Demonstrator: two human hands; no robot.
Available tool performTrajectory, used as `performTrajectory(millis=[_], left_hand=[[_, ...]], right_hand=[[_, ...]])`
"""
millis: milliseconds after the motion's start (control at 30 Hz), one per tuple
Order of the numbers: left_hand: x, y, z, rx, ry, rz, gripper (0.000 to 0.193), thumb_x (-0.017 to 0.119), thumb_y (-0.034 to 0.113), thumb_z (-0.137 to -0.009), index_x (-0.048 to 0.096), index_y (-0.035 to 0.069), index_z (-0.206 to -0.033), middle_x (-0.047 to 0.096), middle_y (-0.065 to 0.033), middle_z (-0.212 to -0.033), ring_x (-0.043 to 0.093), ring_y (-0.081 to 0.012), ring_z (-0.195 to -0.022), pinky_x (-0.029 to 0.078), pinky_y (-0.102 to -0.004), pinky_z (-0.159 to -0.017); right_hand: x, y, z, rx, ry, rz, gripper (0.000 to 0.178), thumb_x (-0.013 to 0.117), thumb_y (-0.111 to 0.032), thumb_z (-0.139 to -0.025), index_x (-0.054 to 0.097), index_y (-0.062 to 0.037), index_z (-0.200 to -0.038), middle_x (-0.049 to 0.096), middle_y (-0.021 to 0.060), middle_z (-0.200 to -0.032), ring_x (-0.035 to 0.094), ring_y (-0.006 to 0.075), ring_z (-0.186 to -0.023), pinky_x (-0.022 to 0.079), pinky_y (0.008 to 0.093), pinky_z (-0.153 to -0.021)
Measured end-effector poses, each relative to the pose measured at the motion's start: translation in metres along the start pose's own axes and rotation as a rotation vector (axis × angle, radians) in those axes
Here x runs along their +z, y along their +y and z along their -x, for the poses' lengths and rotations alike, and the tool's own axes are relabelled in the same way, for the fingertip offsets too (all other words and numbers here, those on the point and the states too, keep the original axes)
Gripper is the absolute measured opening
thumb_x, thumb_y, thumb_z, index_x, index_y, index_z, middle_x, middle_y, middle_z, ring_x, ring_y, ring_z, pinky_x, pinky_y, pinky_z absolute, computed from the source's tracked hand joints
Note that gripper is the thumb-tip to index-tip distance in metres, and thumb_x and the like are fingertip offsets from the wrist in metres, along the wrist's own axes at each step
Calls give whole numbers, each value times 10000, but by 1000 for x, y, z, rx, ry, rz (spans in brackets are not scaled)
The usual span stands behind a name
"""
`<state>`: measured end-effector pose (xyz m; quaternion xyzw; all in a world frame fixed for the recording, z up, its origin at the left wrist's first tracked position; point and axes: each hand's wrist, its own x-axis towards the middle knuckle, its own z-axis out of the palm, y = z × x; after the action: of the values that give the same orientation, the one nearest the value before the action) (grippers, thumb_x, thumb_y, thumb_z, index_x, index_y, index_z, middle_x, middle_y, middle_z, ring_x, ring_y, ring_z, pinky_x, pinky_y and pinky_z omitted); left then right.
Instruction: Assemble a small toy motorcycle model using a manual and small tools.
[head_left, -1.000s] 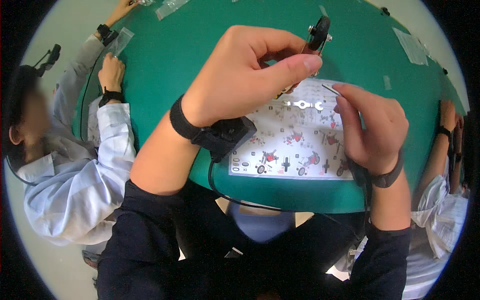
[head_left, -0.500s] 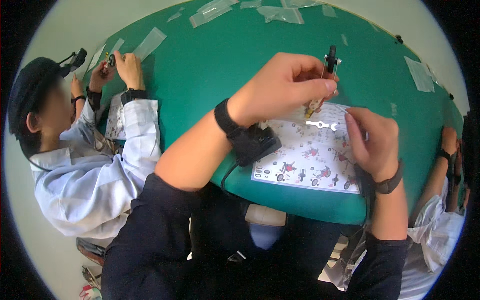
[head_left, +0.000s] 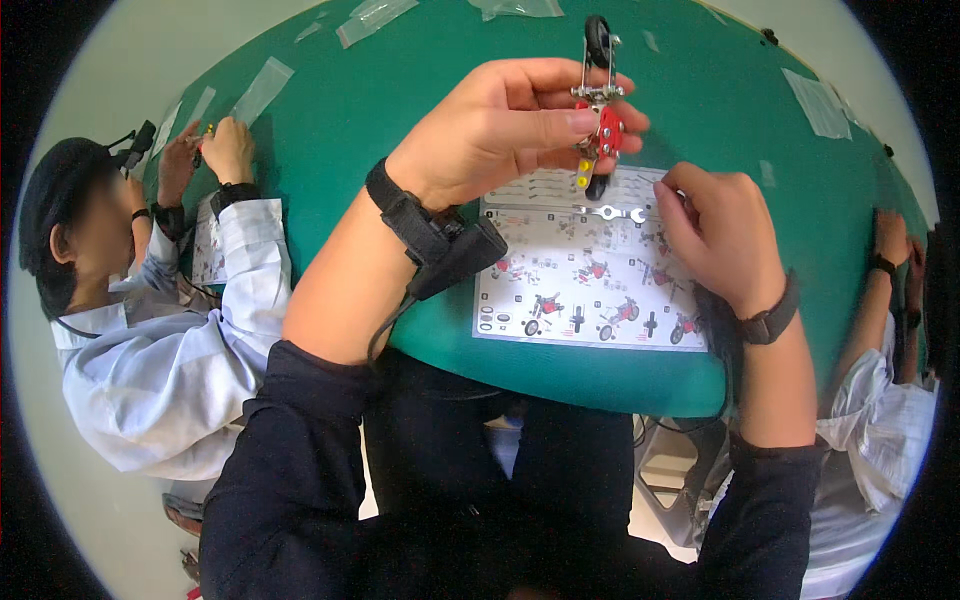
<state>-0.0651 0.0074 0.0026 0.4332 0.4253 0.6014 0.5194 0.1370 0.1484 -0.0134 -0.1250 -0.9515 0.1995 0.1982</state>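
My left hand (head_left: 510, 125) grips a small model motorcycle (head_left: 608, 130) of metal strips and red plates, held upright above the table. Its black wheel (head_left: 597, 42) points away from me, and yellow round pieces show at its lower end beside a second black part. My right hand (head_left: 725, 235) is apart from the model, fingers curled together over the right edge of the printed instruction sheet (head_left: 560, 275); whatever they may hold is hidden. Between the hands, a small silver wrench (head_left: 612, 213) lies on the sheet.
Clear plastic bags (head_left: 375, 18) lie along the far edge of the green table (head_left: 380, 110), with another bag (head_left: 817, 103) at the right. At the left a person (head_left: 170, 320) handles small parts over a similar sheet. Another person's arm (head_left: 870, 300) rests at the right.
My left hand has moved left and away from me, turning the model so its red side shows. My right hand has shifted slightly left and up, its fingers more curled.
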Motion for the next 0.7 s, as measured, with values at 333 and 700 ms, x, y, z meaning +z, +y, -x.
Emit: performTrajectory(millis=[333, 700], left_hand=[[1, -6, -2, 15, -11, -123, 515, 694, 26, -837, 494, -21, -1309, 643, -143, -1125, 628, -290, -1106, 524, -395, -934], [2, -5, -3, -38, 106, -97, 360, 732, 73, -826, 563, 12, -1138, 643, -97, -1070, 625, -281, -1113, 553, -375, -867]], right_hand=[[3, 5, 2, 95, -148, 101, 230, 582, -195, -821, 616, -1, -701, 594, 235, -641, 597, 424, -607, 495, 485, -591], [2, 10, -1, 139, -228, 15, 204, 608, -177, -812, 607, -7, -700, 579, 227, -617, 586, 419, -587, 482, 474, -571]])
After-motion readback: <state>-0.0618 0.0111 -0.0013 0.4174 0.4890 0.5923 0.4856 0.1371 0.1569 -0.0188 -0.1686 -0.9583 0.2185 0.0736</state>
